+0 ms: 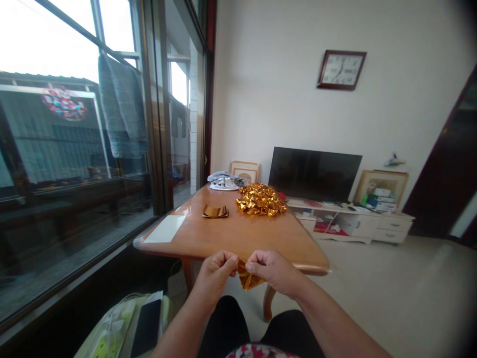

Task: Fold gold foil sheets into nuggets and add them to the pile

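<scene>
Between my two hands is a piece of shiny gold foil paper (249,279), creased and partly folded, held just off the table's near edge above my lap. My left hand (218,273) pinches its left upper corner between thumb and fingers. On the other side my right hand (274,271) grips the upper right part the same way. A heap of folded gold foil pieces (261,200) lies farther back on the wooden table (223,238). To its left rests a small stack of flat gold foil sheets (215,212), curling up at the ends.
A pale sheet (165,229) lies at the table's left edge, and bundled cloth (225,181) sits at the far end. Left of my legs, a dark phone (146,325) lies on a light green surface. A television (315,173) stands on a white cabinet (367,223) beyond.
</scene>
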A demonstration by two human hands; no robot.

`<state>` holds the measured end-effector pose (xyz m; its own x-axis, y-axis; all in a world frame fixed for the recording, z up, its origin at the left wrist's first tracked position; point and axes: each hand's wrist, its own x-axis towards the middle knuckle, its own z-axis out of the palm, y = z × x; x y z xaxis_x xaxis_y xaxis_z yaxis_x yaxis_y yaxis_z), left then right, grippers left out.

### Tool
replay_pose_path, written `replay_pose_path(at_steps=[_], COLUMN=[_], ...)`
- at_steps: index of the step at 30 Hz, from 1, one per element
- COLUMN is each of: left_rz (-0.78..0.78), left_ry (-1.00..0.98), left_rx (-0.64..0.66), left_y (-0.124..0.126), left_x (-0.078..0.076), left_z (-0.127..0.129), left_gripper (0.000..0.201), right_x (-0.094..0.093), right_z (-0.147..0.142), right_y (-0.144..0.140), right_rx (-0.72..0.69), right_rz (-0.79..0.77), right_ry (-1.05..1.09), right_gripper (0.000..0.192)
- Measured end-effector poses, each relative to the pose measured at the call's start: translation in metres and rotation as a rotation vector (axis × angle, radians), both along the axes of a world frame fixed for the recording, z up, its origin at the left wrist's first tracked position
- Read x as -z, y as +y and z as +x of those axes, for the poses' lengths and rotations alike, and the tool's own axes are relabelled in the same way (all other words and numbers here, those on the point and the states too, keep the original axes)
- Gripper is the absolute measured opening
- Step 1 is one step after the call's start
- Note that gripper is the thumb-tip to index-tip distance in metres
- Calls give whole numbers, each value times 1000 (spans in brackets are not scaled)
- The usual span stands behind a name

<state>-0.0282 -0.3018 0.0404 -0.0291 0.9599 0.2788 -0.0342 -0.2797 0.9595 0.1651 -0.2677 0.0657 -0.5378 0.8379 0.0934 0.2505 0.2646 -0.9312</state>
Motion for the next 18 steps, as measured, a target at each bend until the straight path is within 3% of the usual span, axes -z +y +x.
replay_pose_path(at_steps=[6,13,18], left_rz=[-12,-13,30], left_ry=[27,7,-62], left_rx=[-40,62,-96], left_y=[-3,-2,1], left_x=[-1,2,8], left_z=[4,3,3], left_gripper=[39,37,32], right_x=[-3,2,5], right_z=[-3,-4,-2], right_y=[-2,-1,0], right_rx=[-15,-36,50], right_rz=[-25,-64,23], right_ry=[-7,49,69], right_gripper=[33,36,36])
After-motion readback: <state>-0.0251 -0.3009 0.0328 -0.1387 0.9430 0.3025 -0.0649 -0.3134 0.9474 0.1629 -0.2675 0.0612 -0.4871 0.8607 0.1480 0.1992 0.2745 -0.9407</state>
